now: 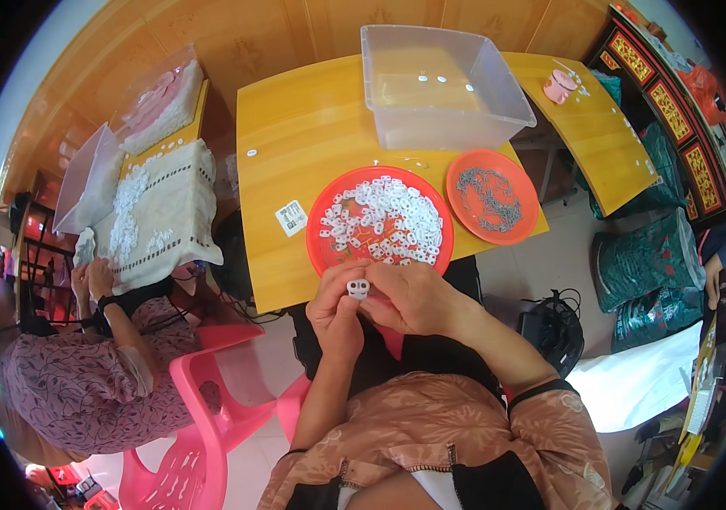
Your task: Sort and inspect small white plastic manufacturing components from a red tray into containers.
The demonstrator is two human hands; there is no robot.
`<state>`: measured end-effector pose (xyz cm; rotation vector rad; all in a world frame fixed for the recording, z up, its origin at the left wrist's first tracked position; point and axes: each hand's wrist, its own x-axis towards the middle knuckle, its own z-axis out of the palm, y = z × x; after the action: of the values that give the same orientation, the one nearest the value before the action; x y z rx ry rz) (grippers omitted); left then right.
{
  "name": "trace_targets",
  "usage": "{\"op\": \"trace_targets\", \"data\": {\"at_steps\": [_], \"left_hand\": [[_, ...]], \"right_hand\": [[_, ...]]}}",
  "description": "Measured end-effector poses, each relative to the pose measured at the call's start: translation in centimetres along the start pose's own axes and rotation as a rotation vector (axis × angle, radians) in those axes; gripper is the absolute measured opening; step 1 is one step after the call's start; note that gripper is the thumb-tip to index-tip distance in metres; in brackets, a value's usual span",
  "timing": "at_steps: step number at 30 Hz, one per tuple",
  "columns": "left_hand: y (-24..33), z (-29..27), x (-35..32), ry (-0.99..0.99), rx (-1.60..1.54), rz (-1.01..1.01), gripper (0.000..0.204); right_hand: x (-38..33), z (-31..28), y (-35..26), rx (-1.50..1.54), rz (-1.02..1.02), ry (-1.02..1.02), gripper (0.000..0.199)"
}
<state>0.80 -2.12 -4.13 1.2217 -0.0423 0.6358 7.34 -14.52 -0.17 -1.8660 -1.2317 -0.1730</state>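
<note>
Holding a small white piece between thumb and fingers, the left hand is narrow. The right hand is curled just beside this piece; whether it also grips, I cannot tell. Beyond both hands lies a red tray with similar white pieces.

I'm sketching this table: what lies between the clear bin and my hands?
Head view: a red tray of white pieces, plus tiny bits.

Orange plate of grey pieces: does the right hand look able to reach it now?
Probably yes: the orange plate lies uncovered, nothing visibly between, though the right hand is busy at a white piece.
</note>
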Motion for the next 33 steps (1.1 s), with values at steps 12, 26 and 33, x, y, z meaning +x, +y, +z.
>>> {"op": "trace_targets", "data": {"at_steps": [12,26,33], "left_hand": [[0.1,2.4,-1.8,0.06,-0.081,-0.071,0.043],[0.9,4.3,-2.7,0.079,-0.123,-0.111,0.04],[-0.4,3.7,-2.4,0.138,-0.128,-0.177,0.037]], "right_hand": [[-0.2,-0.3,0.9,-0.143,-0.278,0.157,0.016],[-1.1,-0.2,0.4,-0.199,-0.22,0.224,0.017],[-1.1,1.2,1.1,-0.158,-0.145,0.247,0.012]]}}
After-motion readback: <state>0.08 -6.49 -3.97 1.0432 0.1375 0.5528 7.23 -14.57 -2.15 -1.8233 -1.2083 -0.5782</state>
